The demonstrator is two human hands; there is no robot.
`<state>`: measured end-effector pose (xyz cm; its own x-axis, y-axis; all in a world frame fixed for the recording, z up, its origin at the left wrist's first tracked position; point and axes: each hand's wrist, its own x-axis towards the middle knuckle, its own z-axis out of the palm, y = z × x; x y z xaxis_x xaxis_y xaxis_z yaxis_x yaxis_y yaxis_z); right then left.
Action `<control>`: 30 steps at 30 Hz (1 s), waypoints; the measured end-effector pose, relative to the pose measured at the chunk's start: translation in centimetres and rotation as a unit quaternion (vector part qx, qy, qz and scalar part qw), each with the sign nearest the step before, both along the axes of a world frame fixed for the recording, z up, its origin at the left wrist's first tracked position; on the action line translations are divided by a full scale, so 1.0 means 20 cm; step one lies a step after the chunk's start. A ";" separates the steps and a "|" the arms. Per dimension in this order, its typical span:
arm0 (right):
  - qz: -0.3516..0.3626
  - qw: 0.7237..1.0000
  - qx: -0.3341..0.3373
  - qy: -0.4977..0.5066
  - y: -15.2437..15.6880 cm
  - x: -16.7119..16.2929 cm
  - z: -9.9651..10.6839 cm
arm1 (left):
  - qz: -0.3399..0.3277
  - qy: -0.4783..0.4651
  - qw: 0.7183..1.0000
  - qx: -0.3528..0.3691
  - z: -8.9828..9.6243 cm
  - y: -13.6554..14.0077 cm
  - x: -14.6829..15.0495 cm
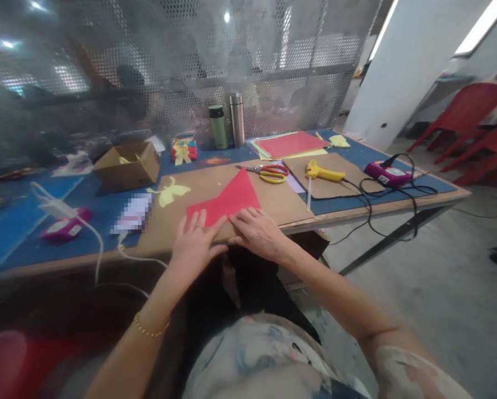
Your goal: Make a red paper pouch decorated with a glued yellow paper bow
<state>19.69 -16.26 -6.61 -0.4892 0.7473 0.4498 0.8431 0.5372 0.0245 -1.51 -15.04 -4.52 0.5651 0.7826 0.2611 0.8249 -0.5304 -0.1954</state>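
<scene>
A red folded sheet (232,194), paper or thin felt, lies on a brown cardboard (219,176) by the table's near edge. My left hand (196,241) rests on the sheet's near left part, fingers stretched and spread over it, the thumb apart and over the edge. My right hand (259,230) presses on the near right part, its fingertips flat on the sheet and its thumb apart below. The two index fingers nearly meet. Just beyond the sheet lie scissors (272,173) with red and yellow handles. Left of it lies a yellow bow-shaped cutout (171,192).
A yellow glue gun (325,173) lies at right, its black cord running to a purple power strip (388,173). Behind stand a green flask (218,128), a steel flask (237,123) and stacked coloured sheets (292,145). At left are a cardboard box (127,166) and white cables (101,244).
</scene>
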 end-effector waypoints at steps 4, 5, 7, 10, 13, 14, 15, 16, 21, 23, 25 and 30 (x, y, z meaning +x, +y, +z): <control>0.009 1.000 -0.004 -0.002 0.00 0.03 0.00 | 0.018 -0.003 1.000 -0.006 0.00 -0.01 -0.03; 0.010 1.000 -0.004 -0.003 0.00 0.03 0.00 | 0.029 -0.007 1.000 -0.004 -0.01 -0.02 -0.05; 0.010 1.000 -0.005 -0.007 -0.01 0.03 -0.01 | 0.054 -0.010 0.999 0.004 -0.01 -0.03 -0.09; -0.001 1.000 -0.006 -0.010 -0.02 0.02 -0.01 | 0.079 -0.004 0.997 0.010 0.00 -0.05 -0.15; -0.016 1.000 -0.007 -0.009 -0.02 0.01 0.00 | 0.091 0.000 0.996 0.017 0.01 -0.07 -0.19; -0.019 1.000 -0.008 -0.011 -0.02 0.01 0.00 | 0.096 0.000 0.995 0.021 0.01 -0.08 -0.19; -0.020 1.000 -0.008 -0.012 -0.02 0.00 0.00 | 0.104 0.000 0.994 0.025 0.01 -0.09 -0.19; -0.018 1.000 -0.009 -0.013 -0.02 0.00 0.00 | 0.111 -0.001 0.993 0.029 0.01 -0.10 -0.19; -0.016 1.000 -0.008 -0.011 -0.02 -0.01 0.01 | 0.067 -0.024 0.994 0.079 -0.01 -0.16 -0.08; -0.018 1.000 -0.013 -0.013 -0.02 -0.02 0.02 | -0.012 -0.023 0.997 0.067 -0.03 -0.16 -0.01; -0.013 1.000 -0.025 -0.013 -0.02 -0.01 0.03 | -0.074 -0.022 0.996 0.039 -0.05 -0.12 0.04; 0.023 0.999 -0.039 -0.007 0.00 0.04 0.03 | -0.105 -0.050 0.993 0.021 -0.10 0.00 0.07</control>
